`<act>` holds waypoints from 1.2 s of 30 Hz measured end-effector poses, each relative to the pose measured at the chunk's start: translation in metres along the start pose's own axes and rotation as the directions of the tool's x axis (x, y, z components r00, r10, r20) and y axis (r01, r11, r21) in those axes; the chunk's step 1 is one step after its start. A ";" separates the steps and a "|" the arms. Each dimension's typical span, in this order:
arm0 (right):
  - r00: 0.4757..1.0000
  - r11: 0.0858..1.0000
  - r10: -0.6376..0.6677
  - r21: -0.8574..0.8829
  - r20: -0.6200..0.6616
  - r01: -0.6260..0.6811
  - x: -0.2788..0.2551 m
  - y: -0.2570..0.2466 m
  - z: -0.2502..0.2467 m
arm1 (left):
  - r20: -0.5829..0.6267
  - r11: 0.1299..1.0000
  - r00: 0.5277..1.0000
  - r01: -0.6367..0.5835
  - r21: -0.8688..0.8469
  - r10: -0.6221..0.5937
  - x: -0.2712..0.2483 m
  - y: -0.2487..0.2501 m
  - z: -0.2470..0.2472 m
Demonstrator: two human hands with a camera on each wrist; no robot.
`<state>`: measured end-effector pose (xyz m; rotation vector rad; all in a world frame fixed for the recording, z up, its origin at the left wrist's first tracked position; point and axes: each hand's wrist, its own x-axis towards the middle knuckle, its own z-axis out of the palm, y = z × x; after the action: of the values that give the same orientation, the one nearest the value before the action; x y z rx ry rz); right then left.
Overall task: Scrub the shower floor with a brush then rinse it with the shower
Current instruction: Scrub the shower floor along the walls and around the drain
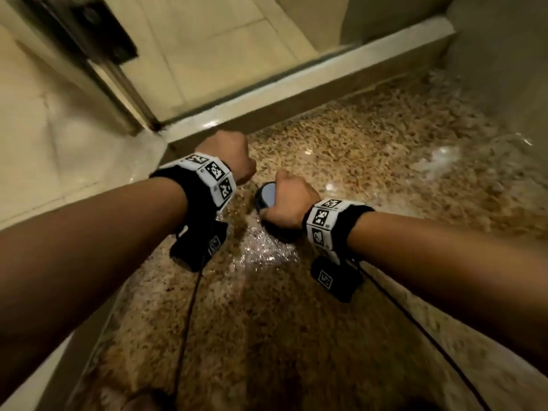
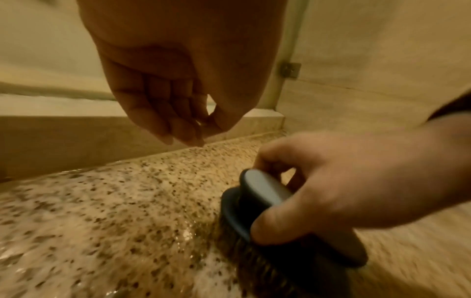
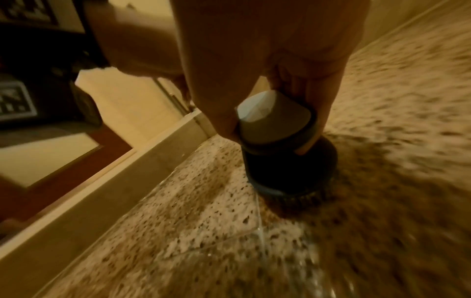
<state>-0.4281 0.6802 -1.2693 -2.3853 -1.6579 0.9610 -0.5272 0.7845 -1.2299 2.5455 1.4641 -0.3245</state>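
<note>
I am gripping the round scrub brush [image 1: 267,194] in my right hand [image 1: 289,203], thumb on one side of its grey-topped knob and fingers [image 3: 309,121] curled down the other side. Its dark bristles are pressing on the wet speckled shower floor [image 1: 370,149], and the water around them is glinting under the light. The brush is sitting directly under my right palm, near the raised threshold curb [image 1: 296,81] that is bordering the floor on the far side.

My left hand [image 1: 231,155] is hovering just beside the brush, to its left and a little higher, touching neither the brush nor the floor. In the left wrist view its fingers [image 2: 163,121] are hanging loosely curled, the thumb tip lying close against them, and they are holding nothing.

Both wrists are wearing black bands with white marker tiles [image 1: 213,179], and a dark cable [image 1: 189,307] is trailing from the left one back toward me across the floor; another is running from the right band.

Beyond the curb, pale bathroom tiles [image 1: 207,48] are stretching away, and a dark metal door frame [image 1: 112,72] is meeting the curb's left end. A beige wall [image 1: 504,69] is closing the shower on the right. In the right wrist view the floor is blurring into streaks on the right side.
</note>
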 end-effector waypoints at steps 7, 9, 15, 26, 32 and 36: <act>0.991 0.985 -0.130 0.122 0.037 0.124 0.020 -0.030 0.014 | -0.089 0.960 0.955 0.280 -0.024 -0.281 -0.020 -0.005 0.003; 0.992 0.984 -0.114 0.143 0.057 0.105 0.020 -0.027 0.020 | -0.061 0.958 0.958 0.283 0.038 -0.281 -0.022 -0.003 0.002; 0.994 0.969 0.092 0.234 -0.057 -0.076 0.026 0.043 -0.014 | -0.004 0.959 0.987 0.159 0.234 -0.162 -0.007 0.029 -0.008; 0.788 0.811 0.570 0.308 -0.231 -0.497 0.005 0.163 -0.058 | 0.036 0.964 0.991 -0.135 0.231 0.130 0.065 0.048 0.001; 0.881 0.905 0.395 0.275 -0.261 -0.324 0.033 0.096 -0.034 | -0.011 0.891 0.925 -0.364 0.272 0.381 0.099 0.020 -0.031; 0.950 0.956 0.216 0.248 -0.225 -0.159 0.064 0.030 -0.015 | -0.130 0.929 0.920 -0.369 0.039 0.371 0.120 0.002 -0.047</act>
<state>-0.3818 0.7275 -1.2978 -2.4210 -1.1827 0.7833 -0.4621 0.8958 -1.2181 2.8285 0.9821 -0.1051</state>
